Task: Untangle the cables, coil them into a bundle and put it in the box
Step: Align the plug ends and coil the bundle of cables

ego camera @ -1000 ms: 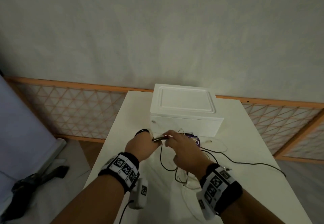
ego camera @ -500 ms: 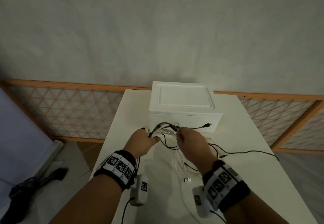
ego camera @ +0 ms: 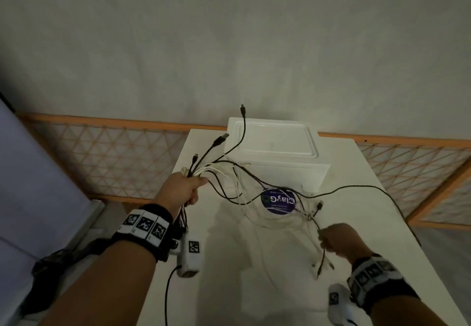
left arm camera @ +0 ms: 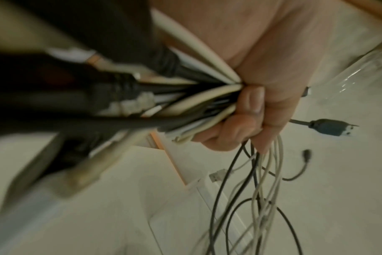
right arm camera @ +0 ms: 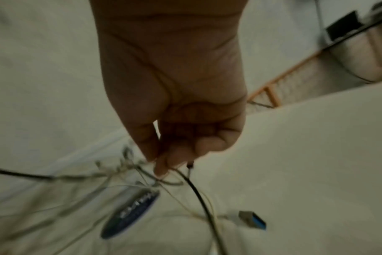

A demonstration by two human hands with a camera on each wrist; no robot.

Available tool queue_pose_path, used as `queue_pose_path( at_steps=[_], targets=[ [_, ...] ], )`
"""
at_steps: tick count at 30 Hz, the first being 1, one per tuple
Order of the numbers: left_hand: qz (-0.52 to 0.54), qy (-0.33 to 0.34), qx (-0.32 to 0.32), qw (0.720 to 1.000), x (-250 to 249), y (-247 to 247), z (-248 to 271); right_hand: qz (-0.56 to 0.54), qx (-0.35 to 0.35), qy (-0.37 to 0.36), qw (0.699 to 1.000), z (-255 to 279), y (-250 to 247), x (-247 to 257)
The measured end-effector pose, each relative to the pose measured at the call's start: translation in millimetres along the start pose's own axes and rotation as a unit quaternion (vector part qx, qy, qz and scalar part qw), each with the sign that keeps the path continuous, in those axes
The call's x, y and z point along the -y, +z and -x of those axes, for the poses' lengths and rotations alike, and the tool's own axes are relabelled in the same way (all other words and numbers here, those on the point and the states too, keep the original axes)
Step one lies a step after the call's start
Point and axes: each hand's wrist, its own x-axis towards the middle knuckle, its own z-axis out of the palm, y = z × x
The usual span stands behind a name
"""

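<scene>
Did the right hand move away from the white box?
Yes. The right hand has pulled back toward the person and to the right, away from the box, holding a black cable.

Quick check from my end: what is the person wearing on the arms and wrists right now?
Both forearms are bare, no sleeves. Each wrist carries a black band: the left band shows a row of white squares with black square-code markers, and the right band has the same kind of markers. A white camera unit bearing a marker hangs under the left wrist, with a black lead trailing from it. Another white unit sits under the right wrist.
</scene>
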Motion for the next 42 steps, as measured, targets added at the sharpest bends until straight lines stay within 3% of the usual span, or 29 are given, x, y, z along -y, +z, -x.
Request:
queue_pose_path(
  at_steps=[2,4,6,8,10,13,21,22,24,27,28,29,30,31,32,34,36,38,39,41,42],
  targets=[
    [0.005,-0.009,0.015,1.000,2.3,11.9,5.1,0.098,-0.107,-0.098,0.985,3.6,-3.0,20.8],
    [-0.002,-0.014,0.041,0.999,3.4,26.3,11.8,0.051,-0.159,-0.231,0.959,24.1,13.8,52.1],
    [-0.009,-0.006,0.075,0.997,2.4,40.4,20.3,-0.049,-0.074,-0.349,0.933,44.7,41.6,82.7],
    [-0.005,0.009,0.113,0.993,-0.5,51.5,28.4,-0.137,0.050,-0.387,0.911,49.9,69.2,96.3],
    [0.000,0.020,0.128,0.992,-3.3,57.8,33.7,-0.135,0.129,-0.324,0.928,39.2,85.2,87.6],
    [0.001,0.015,0.120,0.993,-0.9,57.6,36.2,0.018,0.167,-0.206,0.964,19.3,80.0,50.3],
    [-0.038,-0.044,0.134,0.989,39.4,53.6,34.2,0.066,-0.004,-0.033,0.997,-11.9,-6.7,3.7],
    [-0.038,-0.051,0.138,0.988,43.7,53.5,34.1,0.043,-0.009,-0.025,0.999,-14.7,-18.3,0.8],
    [-0.040,-0.063,0.134,0.988,48.8,53.0,32.6,-0.102,-0.006,-0.012,0.995,-21.1,-35.3,-1.8],
    [-0.041,-0.073,0.121,0.989,51.2,52.0,29.0,-0.391,0.002,0.053,0.919,-22.2,-40.7,3.1],
    [-0.037,-0.076,0.118,0.989,50.5,51.6,28.1,-0.419,0.006,0.071,0.905,-22.3,-40.2,5.4],
    [-0.032,-0.079,0.114,0.990,49.1,51.0,27.7,-0.394,0.009,0.087,0.915,-20.2,-38.8,8.0],
    [-0.026,-0.083,0.110,0.990,47.9,50.2,26.9,-0.300,0.015,0.090,0.950,-15.4,-36.7,12.4],
    [-0.021,-0.088,0.107,0.990,46.4,49.4,26.3,-0.152,0.038,0.070,0.985,-7.8,-33.1,18.0],
    [-0.017,-0.090,0.104,0.990,45.0,49.0,25.6,0.003,0.060,0.031,0.998,3.2,-29.1,26.5],
    [-0.017,-0.090,0.106,0.990,42.1,51.3,25.4,0.205,0.057,-0.063,0.975,24.2,-18.6,48.0],
    [-0.015,-0.088,0.116,0.989,39.1,57.8,27.4,0.230,0.065,-0.153,0.959,51.3,-9.2,75.3],
    [0.002,-0.083,0.125,0.989,35.0,66.3,31.3,0.190,0.016,-0.305,0.933,76.0,4.6,98.5],
    [0.011,-0.079,0.131,0.988,32.5,70.4,34.0,0.177,-0.038,-0.407,0.895,88.3,13.8,106.7],
    [0.018,-0.067,0.157,0.985,27.6,77.1,40.0,0.206,-0.102,-0.591,0.774,97.9,37.4,112.3],
    [0.016,-0.057,0.176,0.983,25.0,79.2,43.6,0.264,-0.112,-0.637,0.716,93.5,49.8,111.7]
  ],
)
